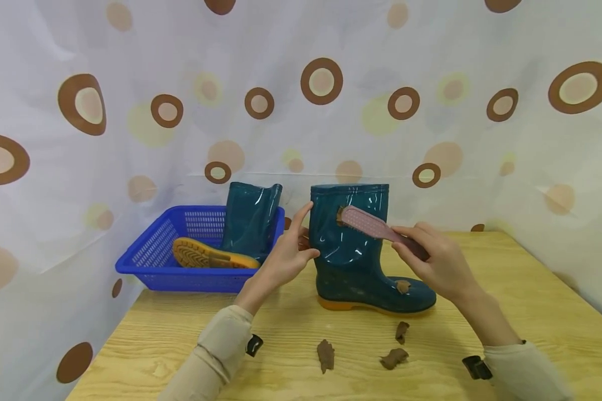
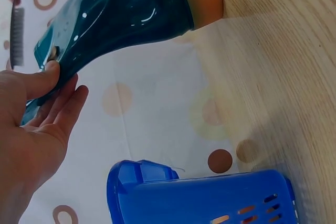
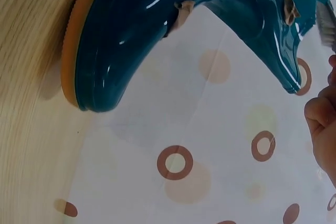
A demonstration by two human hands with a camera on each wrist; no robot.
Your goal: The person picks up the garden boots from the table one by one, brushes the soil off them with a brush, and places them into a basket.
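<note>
Teal rubber rain boot is being held upright on the wooden table, seemingly part-cleaned.
Its shaft is being gripped by the left hand, while a pink brush is being grasped by the right hand near a mud-like clump. Another clump is clinging to the boot's foot, apparently yet to be removed; three loose pieces are lying in front of the boot, presumably dislodged. Left of the boot, a second boot is being held in a blue basket, cleanness unclear.

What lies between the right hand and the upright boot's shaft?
The head view shows the pink brush, its handle in the right hand, its head in front of the upright boot.
</note>
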